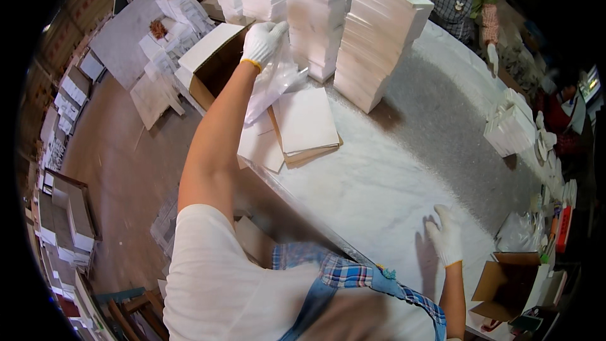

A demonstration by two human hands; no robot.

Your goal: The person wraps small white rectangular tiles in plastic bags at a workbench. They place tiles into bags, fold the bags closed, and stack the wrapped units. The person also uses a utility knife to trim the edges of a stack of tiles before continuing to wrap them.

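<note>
While the right hand [446, 236] is half open over the marble tabletop [360, 183], holding nothing, the left hand [264, 44] has its fingers closed on a clear plastic bag [269, 86] — just beside the open cardboard box [214, 71].

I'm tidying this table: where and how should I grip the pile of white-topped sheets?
Probably pinch the pile by its right edge, with the right hand coming from the right: it lies flat, brown sheets jut out underneath, and the plastic bag crowds its upper left.
</note>
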